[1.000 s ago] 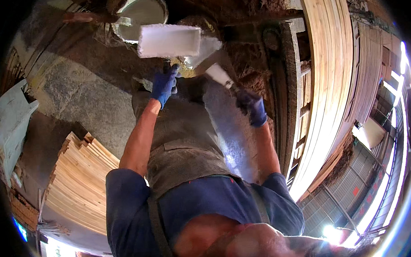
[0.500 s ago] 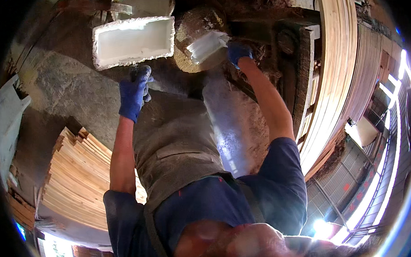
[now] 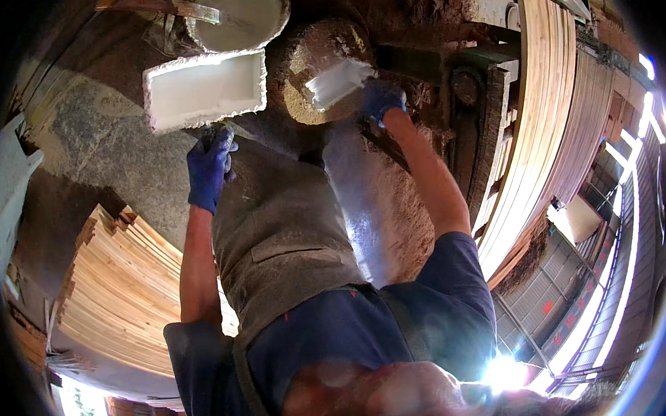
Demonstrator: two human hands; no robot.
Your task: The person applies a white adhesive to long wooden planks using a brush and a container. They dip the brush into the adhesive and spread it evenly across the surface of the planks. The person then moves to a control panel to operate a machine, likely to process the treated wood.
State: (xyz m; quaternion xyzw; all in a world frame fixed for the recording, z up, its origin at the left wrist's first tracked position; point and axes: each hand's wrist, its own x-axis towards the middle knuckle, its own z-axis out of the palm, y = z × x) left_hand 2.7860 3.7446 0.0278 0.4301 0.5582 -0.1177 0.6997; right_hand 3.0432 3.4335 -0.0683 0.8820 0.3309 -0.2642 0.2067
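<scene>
My left hand, in a blue glove with greyed fingertips, is closed just below the near edge of a rectangular tray. White crust covers the tray's rim and pale liquid fills it. Whether the fingers hold the rim or something else is hidden. To the right, my right hand, also blue-gloved, is closed at the right end of a flat white-coated piece. I cannot tell whether it grips this piece. A dark rounded mass with a sandy-coloured patch lies under the white piece.
A round basin of pale liquid stands behind the tray, a wooden bar at its left. Long pale boards run along the right beside dark machinery. More stacked boards lie at the left.
The whole view has shifted, bringing the basin and tray lower in the picture. The tray and my left hand sit slightly further left, widening the gap to the white piece. Both hands stay closed.
</scene>
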